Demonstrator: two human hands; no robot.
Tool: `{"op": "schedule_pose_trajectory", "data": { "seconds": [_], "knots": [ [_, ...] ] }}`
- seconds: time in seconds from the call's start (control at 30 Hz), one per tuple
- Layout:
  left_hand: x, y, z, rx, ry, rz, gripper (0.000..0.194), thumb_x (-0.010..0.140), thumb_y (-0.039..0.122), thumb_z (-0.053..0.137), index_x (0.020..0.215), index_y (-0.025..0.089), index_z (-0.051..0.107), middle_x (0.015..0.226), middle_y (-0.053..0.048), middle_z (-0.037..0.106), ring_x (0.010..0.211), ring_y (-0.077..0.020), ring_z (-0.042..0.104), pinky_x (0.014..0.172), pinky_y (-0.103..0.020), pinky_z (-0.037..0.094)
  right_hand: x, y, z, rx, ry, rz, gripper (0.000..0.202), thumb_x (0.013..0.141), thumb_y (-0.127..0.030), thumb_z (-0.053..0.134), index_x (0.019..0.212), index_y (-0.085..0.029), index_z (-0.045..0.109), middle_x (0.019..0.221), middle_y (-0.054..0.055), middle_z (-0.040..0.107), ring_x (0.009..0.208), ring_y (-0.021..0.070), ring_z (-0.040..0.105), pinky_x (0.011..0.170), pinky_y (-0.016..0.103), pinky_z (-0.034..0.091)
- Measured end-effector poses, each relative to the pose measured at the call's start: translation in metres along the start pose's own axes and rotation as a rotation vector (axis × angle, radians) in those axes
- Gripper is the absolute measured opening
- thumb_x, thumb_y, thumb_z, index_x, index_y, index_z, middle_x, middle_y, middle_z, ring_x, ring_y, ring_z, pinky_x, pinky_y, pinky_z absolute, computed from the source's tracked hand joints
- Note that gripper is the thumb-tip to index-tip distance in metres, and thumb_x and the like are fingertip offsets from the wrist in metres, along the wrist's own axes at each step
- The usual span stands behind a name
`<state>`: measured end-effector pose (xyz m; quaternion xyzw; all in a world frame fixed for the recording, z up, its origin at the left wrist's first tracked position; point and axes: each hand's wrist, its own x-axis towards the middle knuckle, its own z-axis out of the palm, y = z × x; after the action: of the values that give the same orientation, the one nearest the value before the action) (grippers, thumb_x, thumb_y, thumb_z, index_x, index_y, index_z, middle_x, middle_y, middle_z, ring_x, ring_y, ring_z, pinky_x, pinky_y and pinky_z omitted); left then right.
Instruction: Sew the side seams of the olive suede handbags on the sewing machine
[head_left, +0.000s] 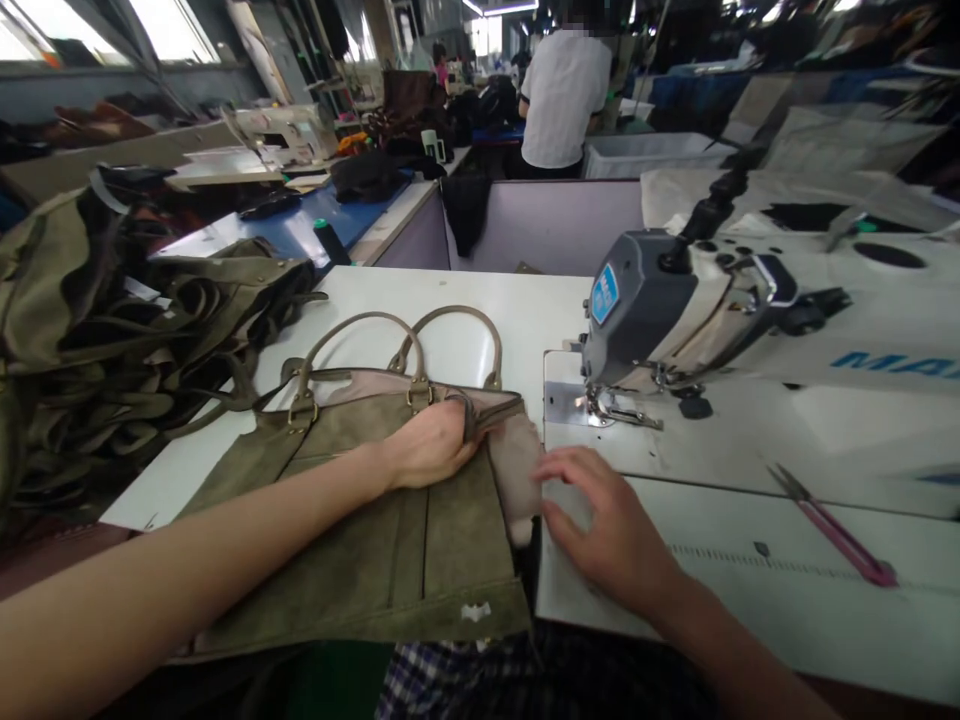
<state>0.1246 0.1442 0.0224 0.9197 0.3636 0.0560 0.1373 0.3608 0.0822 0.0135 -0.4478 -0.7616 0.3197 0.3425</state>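
Note:
An olive-green handbag (345,530) with two looped handles lies on the white table (517,290), its pale lining (517,470) showing at the right side. My left hand (431,443) is closed on the bag's top edge near the right handle, fingertips partly hidden by the folded edge. Just right of the lining, my right hand (600,520) has its fingers curved and apart, with nothing held in them. Beyond it stands a sewing machine (637,300), its needle area to the upper right of the bag.
Pink-handled snips (840,535) lie on the machine table at the right. More olive bags (150,340) are piled at the left. A green thread cone (330,240) stands behind them. Further back are a person in white (566,95) and a grey bin (660,155).

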Motion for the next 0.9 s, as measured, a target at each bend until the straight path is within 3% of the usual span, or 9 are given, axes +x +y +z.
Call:
{"op": "schedule_pose_trajectory", "data": {
  "seconds": [0.07, 0.13, 0.2, 0.33, 0.47, 0.67, 0.8, 0.9],
  "knots": [
    [0.013, 0.001, 0.003, 0.009, 0.009, -0.045, 0.042, 0.096, 0.035, 0.044, 0.133, 0.017, 0.052, 0.128, -0.011, 0.059, 0.116, -0.0256, 0.054, 0.101, -0.042, 0.043, -0.023, -0.008, 0.003, 0.023, -0.104, -0.094, 0.029, 0.074, -0.007, 0.054, 0.098, -0.020, 0.063, 0.104, 0.008, 0.062, 0.104, 0.0233, 0.054, 0.092, 0.041, 0.048],
    [0.023, 0.004, 0.009, 0.083, 0.010, -0.041, 0.050, 0.092, 0.042, 0.050, 0.137, 0.021, 0.049, 0.130, -0.011, 0.056, 0.117, -0.0298, 0.051, 0.102, -0.049, 0.039, -0.038, -0.011, 0.009, 0.008, -0.107, -0.146, 0.031, 0.078, -0.003, 0.052, 0.102, -0.020, 0.064, 0.104, 0.008, 0.062, 0.104, 0.0231, 0.054, 0.092, 0.041, 0.050],
    [0.028, 0.007, 0.015, 0.135, 0.019, -0.027, 0.053, 0.091, 0.038, 0.051, 0.141, 0.021, 0.045, 0.137, -0.012, 0.050, 0.125, -0.0317, 0.045, 0.108, -0.054, 0.030, -0.044, -0.010, 0.015, -0.049, -0.045, -0.179, 0.030, 0.082, -0.002, 0.049, 0.101, -0.018, 0.065, 0.100, 0.009, 0.063, 0.100, 0.0233, 0.056, 0.087, 0.041, 0.053],
    [0.030, 0.007, 0.018, 0.096, -0.035, 0.015, 0.056, 0.090, 0.030, 0.049, 0.143, 0.016, 0.040, 0.144, -0.014, 0.042, 0.135, -0.0288, 0.037, 0.117, -0.051, 0.019, -0.043, -0.008, 0.027, -0.130, 0.028, -0.211, 0.032, 0.085, -0.001, 0.044, 0.104, -0.015, 0.066, 0.094, 0.010, 0.068, 0.089, 0.0219, 0.062, 0.078, 0.037, 0.058],
    [0.031, 0.004, 0.016, 0.087, -0.067, 0.012, 0.058, 0.088, 0.027, 0.050, 0.144, 0.016, 0.039, 0.147, -0.015, 0.040, 0.136, -0.0290, 0.036, 0.117, -0.051, 0.020, -0.044, -0.008, 0.037, -0.091, 0.112, -0.229, 0.041, 0.083, 0.003, 0.039, 0.107, -0.016, 0.066, 0.097, 0.009, 0.070, 0.091, 0.0196, 0.065, 0.080, 0.033, 0.060],
    [0.031, 0.006, 0.019, 0.070, -0.003, -0.013, 0.053, 0.088, 0.028, 0.051, 0.139, 0.019, 0.043, 0.145, -0.011, 0.044, 0.136, -0.0249, 0.038, 0.118, -0.048, 0.019, -0.055, -0.005, 0.039, -0.171, 0.150, -0.278, 0.030, 0.089, -0.002, 0.044, 0.102, -0.015, 0.067, 0.092, 0.010, 0.071, 0.090, 0.0213, 0.065, 0.078, 0.035, 0.061],
    [0.033, 0.007, 0.020, 0.001, 0.094, -0.078, 0.044, 0.088, 0.029, 0.053, 0.129, 0.014, 0.044, 0.129, -0.009, 0.059, 0.121, -0.0202, 0.053, 0.114, -0.041, 0.027, -0.058, -0.002, 0.039, -0.163, 0.160, -0.287, 0.028, 0.089, 0.000, 0.043, 0.102, -0.012, 0.066, 0.091, 0.011, 0.070, 0.090, 0.0210, 0.065, 0.079, 0.034, 0.061],
    [0.038, 0.006, 0.021, 0.015, 0.127, -0.087, 0.036, 0.090, 0.031, 0.054, 0.121, 0.015, 0.048, 0.121, -0.008, 0.062, 0.113, -0.0211, 0.057, 0.107, -0.040, 0.035, -0.058, 0.000, 0.039, -0.166, 0.135, -0.294, 0.028, 0.088, -0.001, 0.045, 0.104, -0.010, 0.066, 0.093, 0.012, 0.070, 0.094, 0.0220, 0.063, 0.083, 0.035, 0.060]
  ]
}}
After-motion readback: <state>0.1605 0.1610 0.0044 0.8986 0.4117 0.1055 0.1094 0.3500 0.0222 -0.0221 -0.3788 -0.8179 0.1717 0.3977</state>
